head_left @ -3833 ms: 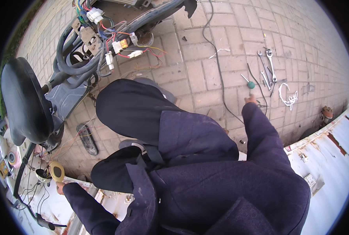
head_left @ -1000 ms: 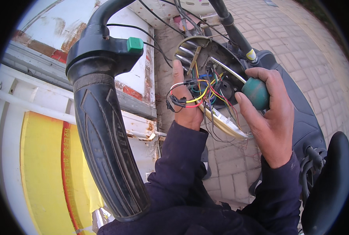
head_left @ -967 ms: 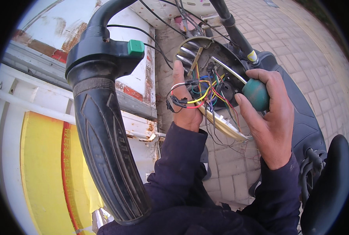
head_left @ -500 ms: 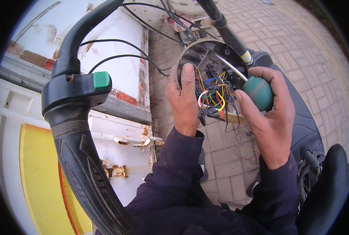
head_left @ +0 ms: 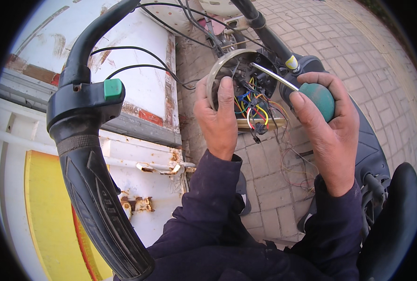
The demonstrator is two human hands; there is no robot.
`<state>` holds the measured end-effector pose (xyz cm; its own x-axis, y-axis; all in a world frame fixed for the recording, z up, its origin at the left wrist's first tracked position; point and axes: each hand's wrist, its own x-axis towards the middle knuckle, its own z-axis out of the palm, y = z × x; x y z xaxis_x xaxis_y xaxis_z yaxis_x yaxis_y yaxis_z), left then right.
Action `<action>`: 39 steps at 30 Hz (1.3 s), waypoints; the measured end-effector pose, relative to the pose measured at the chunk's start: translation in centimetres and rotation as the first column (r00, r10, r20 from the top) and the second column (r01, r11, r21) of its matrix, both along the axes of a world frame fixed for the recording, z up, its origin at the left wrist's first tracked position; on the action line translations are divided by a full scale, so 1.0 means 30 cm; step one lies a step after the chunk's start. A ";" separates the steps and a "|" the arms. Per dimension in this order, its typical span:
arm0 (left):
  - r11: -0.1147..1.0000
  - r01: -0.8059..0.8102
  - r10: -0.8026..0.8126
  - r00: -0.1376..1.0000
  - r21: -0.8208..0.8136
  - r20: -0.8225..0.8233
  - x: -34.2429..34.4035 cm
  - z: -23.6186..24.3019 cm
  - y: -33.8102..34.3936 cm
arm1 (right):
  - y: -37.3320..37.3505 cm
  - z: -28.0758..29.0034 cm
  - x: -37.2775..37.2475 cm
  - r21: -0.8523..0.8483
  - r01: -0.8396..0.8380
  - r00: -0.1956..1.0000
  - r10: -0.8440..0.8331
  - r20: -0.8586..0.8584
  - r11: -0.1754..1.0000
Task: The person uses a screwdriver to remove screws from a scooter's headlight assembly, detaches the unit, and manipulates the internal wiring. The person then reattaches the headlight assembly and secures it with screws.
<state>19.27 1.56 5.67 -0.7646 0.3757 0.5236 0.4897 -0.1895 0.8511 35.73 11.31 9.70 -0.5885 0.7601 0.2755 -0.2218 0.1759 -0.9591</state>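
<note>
Listed: one round metal headlight housing [head_left: 218,70], gripped at its rim by the left hand [head_left: 218,117]; inside it, many coloured wires [head_left: 253,105]; beside it, one green-handled screwdriver [head_left: 311,96], clasped in the right hand [head_left: 328,136]; left of it, one ribbed rubber handlebar grip [head_left: 96,201].

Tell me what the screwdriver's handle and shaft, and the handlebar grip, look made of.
Screwdriver handle in the right hand: smooth teal plastic, probably, with a dull sheen. Shaft: bright bare metal. Handlebar grip: black rubber by its look, matte with moulded ribs.

Beneath you lay a floor of pale paving bricks [head_left: 358,61], on which stood a rusted white and yellow metal body [head_left: 138,93], with thin loose wires [head_left: 295,164] trailing above it.
</note>
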 end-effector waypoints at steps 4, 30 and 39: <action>0.998 -0.032 0.026 0.992 -0.048 -0.120 0.010 0.010 -0.004 | -0.006 -0.009 -0.010 -0.021 0.004 0.997 -0.005 -0.076 1.000; 0.996 -0.053 0.045 0.992 -0.070 -0.114 0.018 0.004 0.004 | 0.024 -0.044 -0.039 -0.174 -0.008 0.998 -0.004 -0.068 0.985; 0.997 -0.045 0.037 0.993 -0.065 -0.115 0.011 -0.004 0.004 | 0.028 -0.040 -0.037 -0.180 -0.018 0.997 0.006 -0.071 0.983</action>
<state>19.60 1.68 5.55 -0.7174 0.3823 0.5823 0.5898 -0.1115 0.7998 34.63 12.16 8.49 -0.5822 0.7940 0.1747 -0.2901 -0.0021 -0.9570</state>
